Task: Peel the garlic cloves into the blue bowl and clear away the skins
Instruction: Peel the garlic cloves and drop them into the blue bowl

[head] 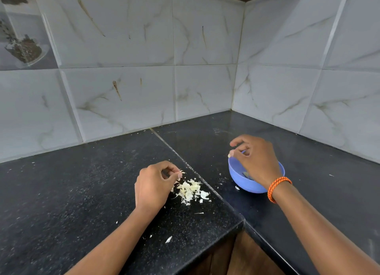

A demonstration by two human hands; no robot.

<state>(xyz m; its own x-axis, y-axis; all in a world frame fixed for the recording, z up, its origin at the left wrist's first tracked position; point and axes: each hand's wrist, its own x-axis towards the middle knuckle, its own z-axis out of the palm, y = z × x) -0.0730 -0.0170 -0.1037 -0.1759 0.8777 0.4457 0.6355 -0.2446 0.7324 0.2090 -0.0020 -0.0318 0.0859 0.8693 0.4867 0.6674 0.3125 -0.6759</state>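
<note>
Head view, pale papery garlic skins (pixel 190 189) heaped, blue bowl (pixel 242 178) beside

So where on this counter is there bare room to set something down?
Free: the dark counter left of the left hand, and the stretch behind and right of the blue bowl up to the tiled wall. Crowded: the skin pile between left hand and bowl.
</note>
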